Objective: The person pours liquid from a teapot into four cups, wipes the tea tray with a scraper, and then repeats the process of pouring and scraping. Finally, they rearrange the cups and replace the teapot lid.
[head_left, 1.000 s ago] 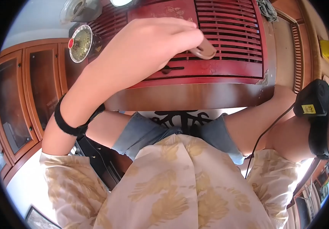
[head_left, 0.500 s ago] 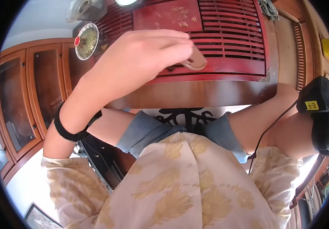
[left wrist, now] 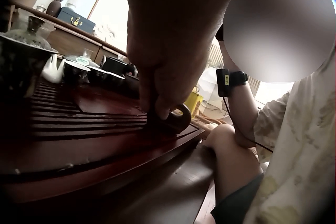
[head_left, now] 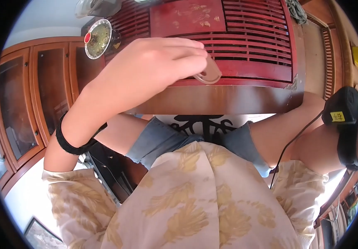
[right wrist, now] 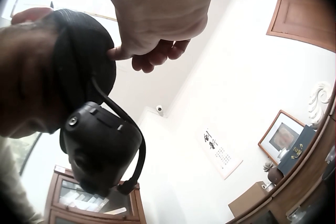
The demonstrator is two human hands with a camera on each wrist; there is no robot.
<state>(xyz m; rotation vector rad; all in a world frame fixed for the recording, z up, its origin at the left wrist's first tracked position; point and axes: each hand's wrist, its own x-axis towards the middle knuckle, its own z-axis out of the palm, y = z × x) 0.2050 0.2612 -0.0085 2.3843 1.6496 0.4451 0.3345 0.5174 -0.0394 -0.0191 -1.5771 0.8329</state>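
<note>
My left hand (head_left: pixel 154 66) pinches a flat brown piece (head_left: pixel 211 75) with a small hole, over the near edge of a red slatted tray (head_left: pixel 245 70). In the left wrist view the piece (left wrist: pixel 181 121) looks curved beneath the fingertips; whether it touches the tray I cannot tell. A patterned bowl (head_left: pixel 98 38) with a red knob stands left of the hand. The right wrist view has my right hand (right wrist: pixel 163 14) raised beside a black headband (right wrist: pixel 84 56); one digit touches it and the other fingers curl loosely.
A clear vessel (head_left: pixel 96 7) is at the tray's far left corner, and a grey cloth (head_left: pixel 296 11) lies by its right side. Dark cups (left wrist: pixel 76 71) and a white figure (left wrist: pixel 52 70) stand beyond the slats. Glass-doored cabinets (head_left: pixel 15 99) are at the left.
My left hand has moved with the brown piece leftward and toward the tray's near edge. The head view has shifted slightly; my right forearm has hardly moved.
</note>
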